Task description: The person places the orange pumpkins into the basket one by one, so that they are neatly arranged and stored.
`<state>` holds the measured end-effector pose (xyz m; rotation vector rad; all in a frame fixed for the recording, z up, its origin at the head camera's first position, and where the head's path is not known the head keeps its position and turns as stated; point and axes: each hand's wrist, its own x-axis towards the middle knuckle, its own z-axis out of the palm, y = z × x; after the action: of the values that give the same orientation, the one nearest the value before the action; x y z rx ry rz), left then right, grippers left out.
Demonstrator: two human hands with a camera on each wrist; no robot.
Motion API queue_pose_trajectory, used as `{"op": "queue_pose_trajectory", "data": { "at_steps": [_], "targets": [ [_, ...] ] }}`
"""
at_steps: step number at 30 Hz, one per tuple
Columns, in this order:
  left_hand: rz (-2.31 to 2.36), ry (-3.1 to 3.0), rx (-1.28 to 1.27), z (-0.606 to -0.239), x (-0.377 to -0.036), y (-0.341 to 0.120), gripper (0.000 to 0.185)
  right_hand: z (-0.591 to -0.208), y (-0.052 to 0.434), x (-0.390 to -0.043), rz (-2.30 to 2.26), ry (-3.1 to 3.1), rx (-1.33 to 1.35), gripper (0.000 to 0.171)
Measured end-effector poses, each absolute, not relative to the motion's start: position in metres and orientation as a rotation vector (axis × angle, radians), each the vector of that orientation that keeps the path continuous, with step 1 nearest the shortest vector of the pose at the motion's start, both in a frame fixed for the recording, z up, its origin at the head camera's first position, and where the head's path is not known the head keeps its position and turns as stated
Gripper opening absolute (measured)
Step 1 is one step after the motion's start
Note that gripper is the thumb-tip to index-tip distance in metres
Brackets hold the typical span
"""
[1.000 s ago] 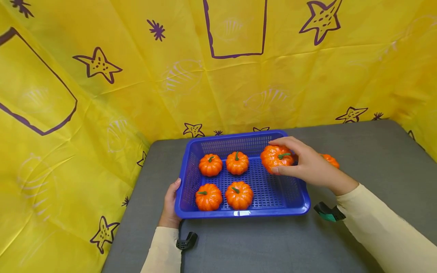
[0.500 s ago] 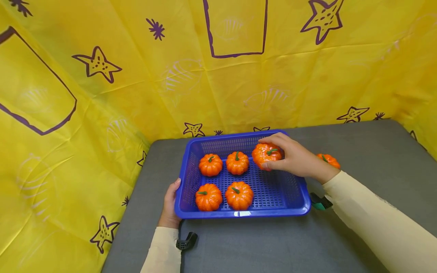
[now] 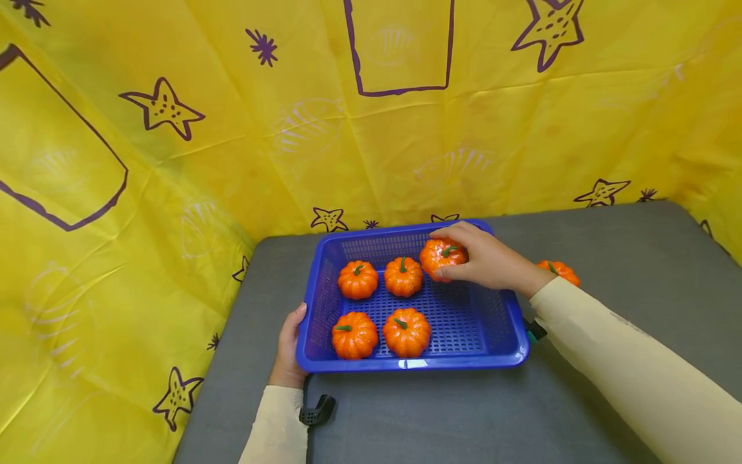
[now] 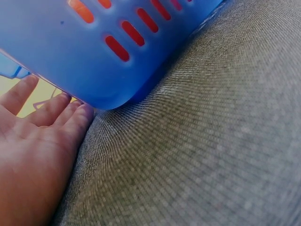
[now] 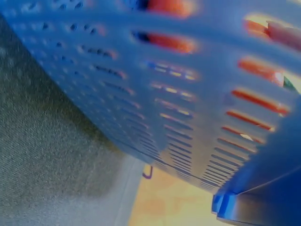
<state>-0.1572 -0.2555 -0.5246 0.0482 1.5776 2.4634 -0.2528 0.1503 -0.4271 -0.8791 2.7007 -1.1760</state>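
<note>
In the head view, a blue slotted plastic basket [image 3: 406,365] stands on the dark grey surface. Two small orange pumpkins sit at its front left, one pumpkin [image 3: 354,336] beside another pumpkin [image 3: 407,332]. Behind them are a back-left pumpkin [image 3: 357,280] and its neighbour pumpkin [image 3: 403,277]. My right hand [image 3: 493,258] holds a further orange pumpkin [image 3: 442,259] by its sides, over the back of the basket, right of that neighbour. My left hand [image 3: 290,345] touches the basket's left side from outside; its fairly straight fingers [image 4: 49,110] rest against the wall in the left wrist view.
One more pumpkin [image 3: 559,272] lies on the grey tabletop [image 3: 406,419] right of the basket, partly behind my right forearm. A yellow cloth [image 3: 394,161] with dark starfish drawings hangs behind and at both sides. The right wrist view mostly shows the basket's slotted wall [image 5: 188,122].
My right hand has moved left with its pumpkin, from near the basket's right side to beside the back pumpkins. My left hand has stayed in place.
</note>
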Motion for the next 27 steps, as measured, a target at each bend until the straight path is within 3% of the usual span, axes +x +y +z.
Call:
{"op": "queue_pose_trajectory", "data": {
  "at_steps": [27],
  "targets": [
    [2.47,1.546,0.145,-0.523,-0.157,-0.256,0.047,-0.438,0.132,-0.254,-0.68,2.894,-0.917,0.062]
  ]
}}
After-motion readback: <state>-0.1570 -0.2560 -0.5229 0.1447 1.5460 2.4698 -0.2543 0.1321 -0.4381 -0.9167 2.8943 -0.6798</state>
